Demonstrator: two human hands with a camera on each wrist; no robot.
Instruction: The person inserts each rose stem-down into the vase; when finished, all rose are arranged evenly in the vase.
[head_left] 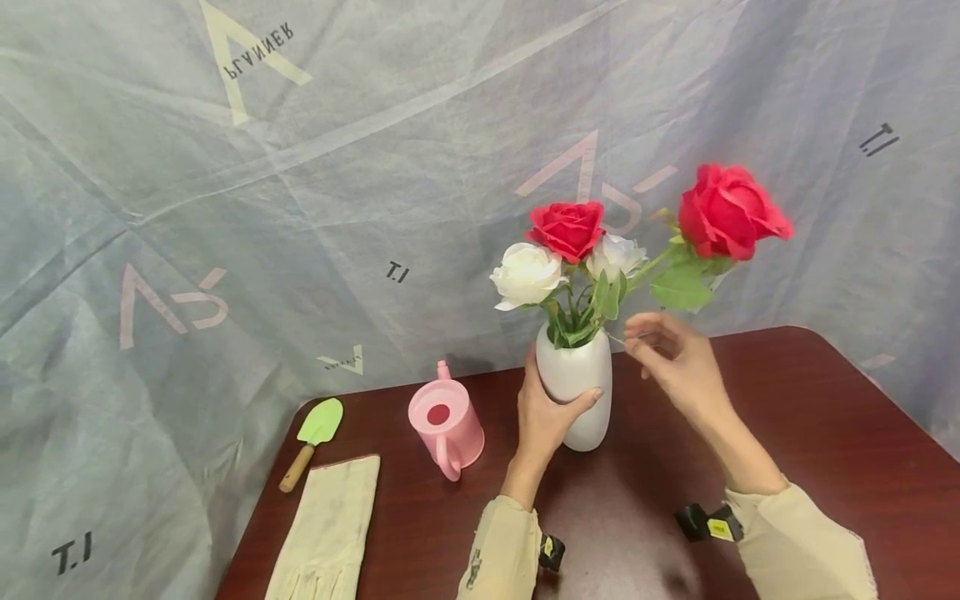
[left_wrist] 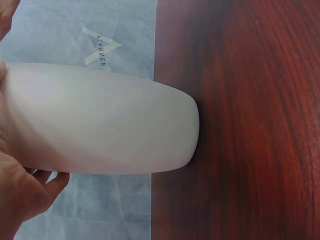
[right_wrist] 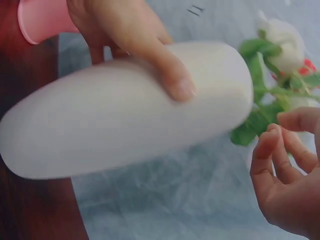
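A white vase holds two red roses, a smaller one and a larger one leaning far right on its stem, and white roses with green leaves. My left hand grips the vase from its left side, thumb across the front and fingers behind. Whether the vase's base touches the table is unclear. By the rim, below the larger red rose, my right hand has bent fingers. In the right wrist view its fingertips are close together near the leaves; a faint pale line beside them is too thin to identify.
On the dark red wooden table a pink watering can stands left of the vase. Farther left lie a green trowel with a wooden handle and a cream glove. A printed grey cloth hangs behind the table.
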